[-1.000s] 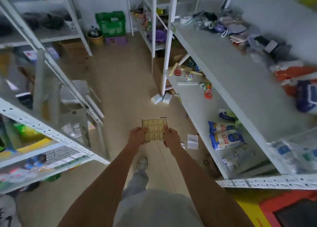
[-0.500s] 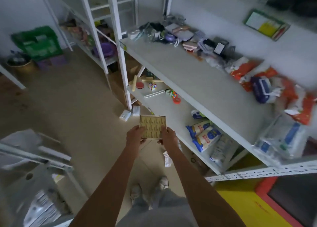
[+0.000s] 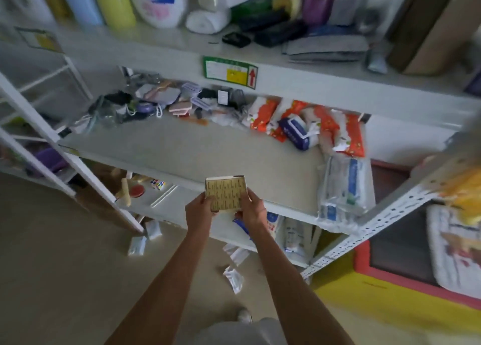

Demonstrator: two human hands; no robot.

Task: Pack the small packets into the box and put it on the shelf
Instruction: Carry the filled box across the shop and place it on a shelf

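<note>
A small open box (image 3: 226, 193), filled with several rows of yellowish small packets, is held level in front of me. My left hand (image 3: 198, 211) grips its left side and my right hand (image 3: 252, 208) grips its right side. The box hovers over the front edge of the middle shelf (image 3: 187, 149), a pale board with bare room in its centre. Loose white packets (image 3: 233, 277) lie on the floor below my arms.
Orange and blue pouches (image 3: 307, 126) and a plastic-wrapped pack (image 3: 343, 186) crowd the shelf's right side; small items pile at its back left. The upper shelf (image 3: 286, 84) overhangs with bottles. A white upright post (image 3: 86, 173) stands left; a perforated rail (image 3: 385, 212) right.
The view has swung right and up from the aisle floor to face the shelving unit. Both hands have kept hold of the box, which now sits over the middle shelf's front edge.
</note>
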